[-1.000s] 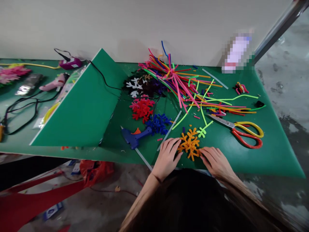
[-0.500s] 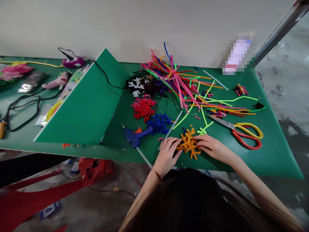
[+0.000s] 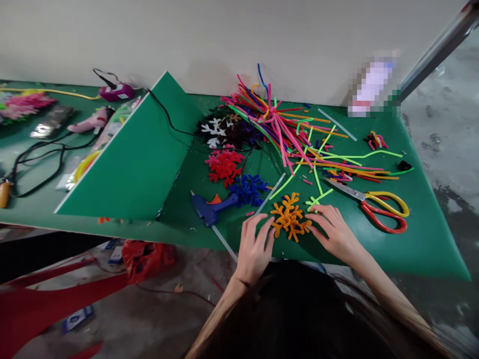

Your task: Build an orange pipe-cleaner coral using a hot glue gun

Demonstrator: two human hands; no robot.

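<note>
An orange pipe-cleaner snowflake (image 3: 291, 218) lies flat on the green table between my hands. My left hand (image 3: 255, 247) is at its left side, fingers apart, with the fingertips at or just touching its left branches. On the other side, my right hand (image 3: 333, 232) has its fingers spread close to the right branches. Neither hand grips the snowflake. Just beyond my right fingertips is a small light-green branched pipe-cleaner piece (image 3: 318, 199). Left of the snowflake lie a blue pipe-cleaner snowflake (image 3: 249, 190) and a blue glue gun (image 3: 213, 209) with a clear glue stick in its back.
Red-and-yellow-handled scissors (image 3: 385, 212) lie to the right. Behind are a heap of coloured pipe cleaners (image 3: 275, 117), red snowflakes (image 3: 224, 164) and white ones (image 3: 215, 130). A green board (image 3: 127, 164) stands slanted at the left, a black cord over it. The table's front edge is near my wrists.
My fingers have spread and drawn back from the orange snowflake, which now shows more fully, its branches spread out. The view has shifted slightly.
</note>
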